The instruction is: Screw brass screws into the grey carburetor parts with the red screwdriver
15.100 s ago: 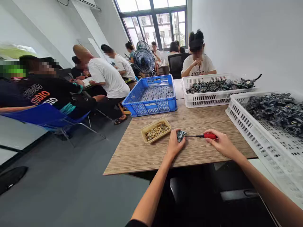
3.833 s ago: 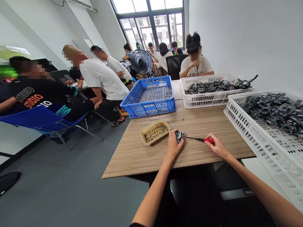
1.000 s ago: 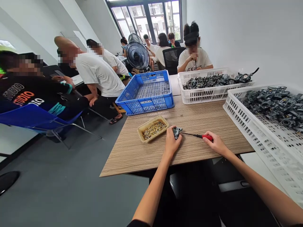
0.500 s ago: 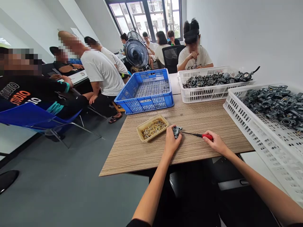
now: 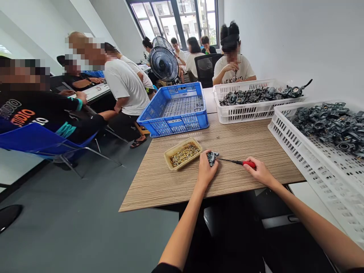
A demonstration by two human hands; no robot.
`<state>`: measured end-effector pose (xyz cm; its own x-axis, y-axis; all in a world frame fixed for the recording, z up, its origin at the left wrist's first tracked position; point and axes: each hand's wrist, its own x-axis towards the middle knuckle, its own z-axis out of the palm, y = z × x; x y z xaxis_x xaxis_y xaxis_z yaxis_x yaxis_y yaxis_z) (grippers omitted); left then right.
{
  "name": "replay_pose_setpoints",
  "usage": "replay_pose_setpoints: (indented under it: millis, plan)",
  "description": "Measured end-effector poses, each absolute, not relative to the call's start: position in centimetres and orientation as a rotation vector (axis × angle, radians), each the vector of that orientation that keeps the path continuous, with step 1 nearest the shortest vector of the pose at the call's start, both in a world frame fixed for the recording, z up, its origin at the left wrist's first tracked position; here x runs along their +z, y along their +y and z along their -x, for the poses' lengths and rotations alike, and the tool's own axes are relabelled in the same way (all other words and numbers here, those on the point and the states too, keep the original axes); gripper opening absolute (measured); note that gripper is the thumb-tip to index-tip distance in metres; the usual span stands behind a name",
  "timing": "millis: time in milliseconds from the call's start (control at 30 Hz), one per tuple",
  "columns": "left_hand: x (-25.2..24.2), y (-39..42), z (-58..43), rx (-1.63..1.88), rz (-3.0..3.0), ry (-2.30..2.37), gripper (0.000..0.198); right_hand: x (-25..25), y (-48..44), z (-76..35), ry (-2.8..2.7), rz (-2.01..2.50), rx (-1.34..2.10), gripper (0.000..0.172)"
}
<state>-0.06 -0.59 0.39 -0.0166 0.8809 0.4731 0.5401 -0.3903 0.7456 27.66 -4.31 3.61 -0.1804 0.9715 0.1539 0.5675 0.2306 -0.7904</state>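
Dark-grey plastic fitting (image 5: 212, 158) clenched in my left hand (image 5: 206, 170), red-handled steel screwdriver (image 5: 248, 163) grasped in my right hand (image 5: 257, 169), tip set against the fitting; brass screws (image 5: 184, 154) lie in a shallow tan tray (image 5: 168, 156) at 9 o'clock.

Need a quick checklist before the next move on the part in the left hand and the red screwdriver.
1. Part secure: ok. The left hand has it gripped, and the part sticks out above the fingers.
2. Screwdriver held: ok. The right hand holds the screwdriver by its red handle.
3. Tip seated in a screw: cannot tell. The tip reaches the part, but the contact is too small to see.
4. Fasteners to hand: ok. The tray of brass-coloured fasteners sits just left of the left hand.
5. Parts supply: ok. The nearest white crate holds many dark parts.
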Motion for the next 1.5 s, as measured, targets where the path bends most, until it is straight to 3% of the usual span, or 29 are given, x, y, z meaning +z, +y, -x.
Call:
replay_pose_setpoints:
  millis: [1500]
  plan:
    - [0.41, -0.54, 0.03, 1.389, -1.919, 1.472, 0.043, 3.54, -4.36, -27.61, -1.834, 1.418, 0.791, 0.031]
